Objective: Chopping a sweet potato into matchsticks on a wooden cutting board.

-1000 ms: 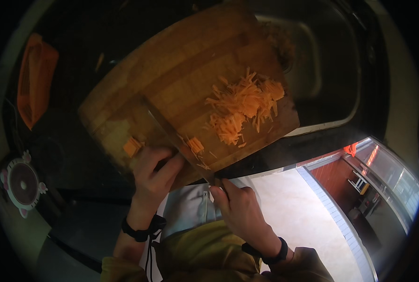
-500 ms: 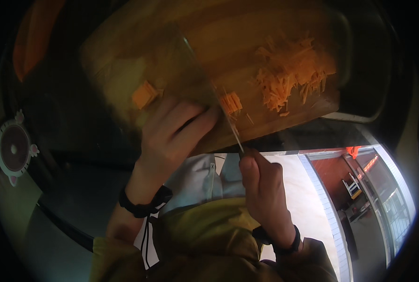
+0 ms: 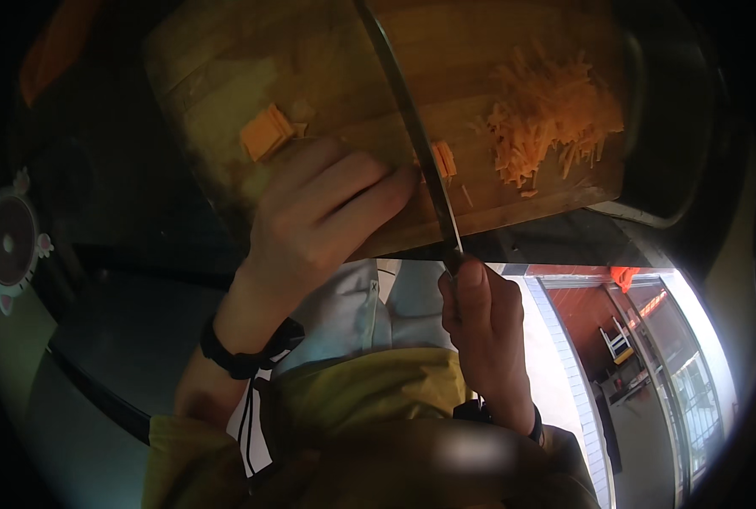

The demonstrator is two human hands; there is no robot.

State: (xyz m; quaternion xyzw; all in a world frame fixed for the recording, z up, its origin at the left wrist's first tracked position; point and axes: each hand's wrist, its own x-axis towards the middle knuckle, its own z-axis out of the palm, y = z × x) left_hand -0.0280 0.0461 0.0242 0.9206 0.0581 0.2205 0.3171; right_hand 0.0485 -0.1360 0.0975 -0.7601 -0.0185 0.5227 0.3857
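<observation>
My right hand (image 3: 490, 318) is wrapped round the handle of a kitchen knife (image 3: 410, 114), its long dark blade running away from me across a wooden cutting board (image 3: 327, 72). My left hand (image 3: 331, 191) rests on the board with curled fingers, fingertips close to the blade's left side. A sliver of orange shows between them and the blade; the rest is hidden under the fingers. Right of the blade, touching or almost touching it, lies a small stack of cut carrot (image 3: 446, 159). Beyond my left knuckles sits a block of carrot slices (image 3: 266, 132).
A heap of carrot shreds (image 3: 556, 119) covers the board's right side. An orange item (image 3: 51, 59) is dim at the far left. A round pink-and-white animal-shaped object (image 3: 9, 242) is at the left. Below right, a doorway with a glass sliding door (image 3: 679, 382) shows.
The whole view has shifted slightly. The knife blade, blurred and showing its flat side before, now appears nearly edge-on and covers more of the small carrot stack. Both hands keep their grip.
</observation>
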